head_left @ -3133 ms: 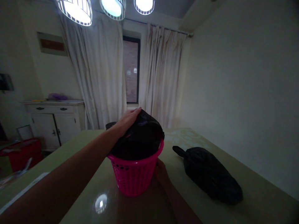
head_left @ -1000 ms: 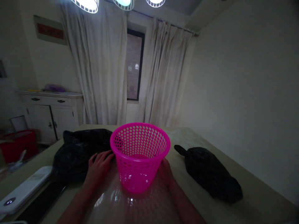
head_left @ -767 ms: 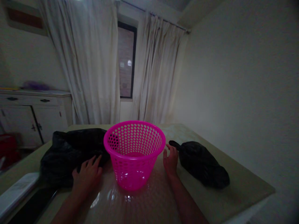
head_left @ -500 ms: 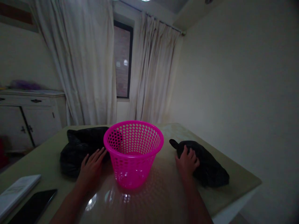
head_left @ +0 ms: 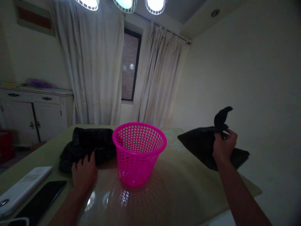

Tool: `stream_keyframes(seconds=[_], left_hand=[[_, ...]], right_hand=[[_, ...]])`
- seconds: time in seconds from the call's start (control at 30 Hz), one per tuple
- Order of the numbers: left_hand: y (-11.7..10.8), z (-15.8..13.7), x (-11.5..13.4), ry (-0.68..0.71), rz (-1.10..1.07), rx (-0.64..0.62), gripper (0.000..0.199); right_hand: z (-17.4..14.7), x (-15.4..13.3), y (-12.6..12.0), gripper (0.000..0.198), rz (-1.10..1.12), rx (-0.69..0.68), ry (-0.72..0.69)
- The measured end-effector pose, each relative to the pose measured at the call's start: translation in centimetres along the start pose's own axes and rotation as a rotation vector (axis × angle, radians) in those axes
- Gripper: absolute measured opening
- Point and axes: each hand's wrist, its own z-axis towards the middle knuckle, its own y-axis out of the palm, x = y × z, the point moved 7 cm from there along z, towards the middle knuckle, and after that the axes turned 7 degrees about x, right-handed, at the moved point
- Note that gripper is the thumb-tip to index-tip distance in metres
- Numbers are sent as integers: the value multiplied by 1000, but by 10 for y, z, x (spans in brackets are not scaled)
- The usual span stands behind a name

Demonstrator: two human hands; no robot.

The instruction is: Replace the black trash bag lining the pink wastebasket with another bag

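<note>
A pink perforated plastic basket [head_left: 138,168] stands upright and open-topped in the middle of the table. My right hand [head_left: 224,146] grips a black plastic bag [head_left: 201,142] near its knotted top, holding it up at the table's right side; the bag's tied ends stick up above the fingers. On the left, my left hand [head_left: 84,171] is at the near side of another black plastic bag [head_left: 94,144], fingers spread. Whether those fingertips touch that bag I cannot tell. This second bag lies on the table with its mouth open, just behind and left of the basket.
A white flat device [head_left: 25,185] and a black phone [head_left: 42,201] lie at the table's near left. The glossy table top [head_left: 178,188] reaches towards the wall on the right. A white cabinet [head_left: 50,116] stands at the back left, beside long curtains [head_left: 101,69].
My right hand has taken hold of the right bag and lifted it up and rightward. My left hand has drawn back from beside the basket. The view has tilted upward.
</note>
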Motion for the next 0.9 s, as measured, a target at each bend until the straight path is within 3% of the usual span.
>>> stream_keyframes(seconds=[0.07, 0.2, 0.33, 0.47, 0.63, 0.8, 0.9], left_hand=[[-2, 2, 5, 27, -83, 69, 64], [-20, 3, 24, 88, -426, 328, 68], [-54, -9, 38, 193, -714, 669, 74], [-63, -17, 50, 293, -943, 639, 69], [-52, -21, 59, 319, -1014, 529, 61], [-42, -21, 60, 321, -1015, 495, 54], [-41, -21, 61, 333, -1014, 473, 52]], right_hand=[[24, -50, 7, 56, 190, 44, -49], [43, -156, 47, 32, 304, -106, -296], [17, -241, 96, 30, 317, -279, -569], [-28, -299, 136, 22, 246, -406, -799], [-89, -338, 168, 21, 179, -642, -933], [-177, -340, 187, 27, 177, -1197, -967], [-217, -333, 190, 36, 136, -1453, -916]])
